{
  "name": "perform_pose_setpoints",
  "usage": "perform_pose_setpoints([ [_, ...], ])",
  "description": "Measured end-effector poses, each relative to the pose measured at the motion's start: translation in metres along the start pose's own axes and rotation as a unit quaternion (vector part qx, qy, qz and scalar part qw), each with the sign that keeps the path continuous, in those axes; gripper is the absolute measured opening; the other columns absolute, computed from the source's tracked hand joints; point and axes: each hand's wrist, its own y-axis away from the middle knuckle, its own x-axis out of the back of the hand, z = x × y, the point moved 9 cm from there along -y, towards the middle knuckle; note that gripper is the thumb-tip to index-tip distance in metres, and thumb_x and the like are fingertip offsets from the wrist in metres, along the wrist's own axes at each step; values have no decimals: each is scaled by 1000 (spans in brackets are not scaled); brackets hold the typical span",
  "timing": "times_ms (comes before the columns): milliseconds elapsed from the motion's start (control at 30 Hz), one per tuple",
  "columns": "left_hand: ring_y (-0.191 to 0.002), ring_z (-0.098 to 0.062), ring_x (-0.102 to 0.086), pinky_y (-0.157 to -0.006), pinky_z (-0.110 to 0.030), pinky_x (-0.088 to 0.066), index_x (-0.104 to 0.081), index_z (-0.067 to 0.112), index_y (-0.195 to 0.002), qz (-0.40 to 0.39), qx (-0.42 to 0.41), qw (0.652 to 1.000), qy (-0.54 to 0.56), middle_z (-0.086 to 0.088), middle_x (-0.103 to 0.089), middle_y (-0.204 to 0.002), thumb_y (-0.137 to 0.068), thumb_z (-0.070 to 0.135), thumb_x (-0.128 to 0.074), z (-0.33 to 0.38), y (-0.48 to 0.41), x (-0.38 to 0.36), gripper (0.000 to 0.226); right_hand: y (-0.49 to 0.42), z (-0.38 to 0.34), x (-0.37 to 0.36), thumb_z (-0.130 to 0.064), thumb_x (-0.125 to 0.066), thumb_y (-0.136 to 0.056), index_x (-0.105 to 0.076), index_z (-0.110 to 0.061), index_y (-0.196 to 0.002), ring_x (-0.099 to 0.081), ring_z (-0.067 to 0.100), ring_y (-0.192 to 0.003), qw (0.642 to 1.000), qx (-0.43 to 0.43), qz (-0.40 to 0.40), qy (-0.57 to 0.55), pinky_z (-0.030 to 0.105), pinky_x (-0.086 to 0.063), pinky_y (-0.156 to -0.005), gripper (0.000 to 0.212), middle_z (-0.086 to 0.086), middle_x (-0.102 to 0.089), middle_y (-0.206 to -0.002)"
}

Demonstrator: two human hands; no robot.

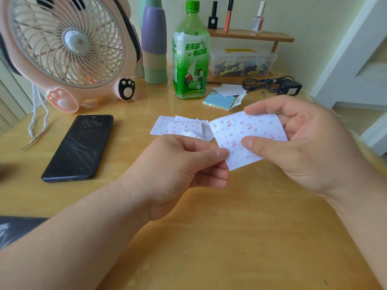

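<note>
Head view, paper-folding in hand. A square sheet (247, 135), white with a small cherry print, is held above the bench (230, 237), tilted, just in front of the person and clear of the wood. The left hand (188, 162) pinches the sheet's lower left edge between curled thumb and forefinger, the other fingers tucked beneath. The right hand (303, 143) grips the opposite side: its thumb lies across the printed face, its forefinger hooks over the top edge, and the remaining fingers sit behind the paper, mostly hidden.

Beyond the left hand, a pile (180, 127) of the same printed paper rests on the bench; the pieces overlap and at least one shows a lifted flap, so they appear already folded or worked. How many there are cannot be told.

Judged state of the work: several pieces seem done, while the held sheet looks flat, with no crease visible, so its folding has likely not begun. The first fold, and all that follow it, remain. A pad (219, 101) of coloured paper lies near the pile.

Also on the bench: a phone (79, 147) at left, a pink fan (67, 45), and a green bottle (189, 59) behind the pile.
</note>
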Motion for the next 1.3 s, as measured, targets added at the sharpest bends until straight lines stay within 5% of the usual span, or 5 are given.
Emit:
perform_pose_setpoints([
  [633,-64,-23,-65,-66,-29,-56,-72,12,-65,34,-58,997,42,-15,-68,-69,-65,20,-81,11,-1,9,12,2,-6,2,-13,-79,-65,-49,-27,-132,-70,14,-70,988,16,62,-138,20,-54,-66,75,6,-79,-95],
  [867,-66,-24,-67,-78,-36,-55,-74,15,-67,59,-105,991,65,-13,-69,-69,-69,15,-91,21,1,14,16,1,13,-6,-40,-96,-56,-72,-13,-103,-71,21,-106,980,-42,27,-194,35,-52,-92,60,10,-76,-112],
  [1000,-68,-29,-70,-79,-36,-56,-73,12,-68,42,-106,990,86,-21,-72,-75,-67,14,-91,22,1,10,18,7,19,-28,-24,-85,-69,-73,-7,-101,-67,35,-102,963,-77,-46,-253,66,-49,-98,38,23,-72,-114],
  [1133,-71,-33,-72,-74,-34,-60,-72,5,-71,25,-108,987,116,-29,-72,-80,-67,15,-83,23,2,5,15,10,15,-38,-12,-83,-76,-74,0,-94,-72,33,-84,965,-71,-51,-246,40,-60,-79,24,26,-74,-94],
  [1300,-71,-29,-70,-71,-30,-57,-73,8,-71,29,-97,992,77,-22,-72,-78,-75,14,-87,17,2,8,16,8,15,-26,-46,-91,-60,-75,-10,-89,-71,21,-75,982,-42,3,-185,28,-58,-72,48,18,-76,-89],
])
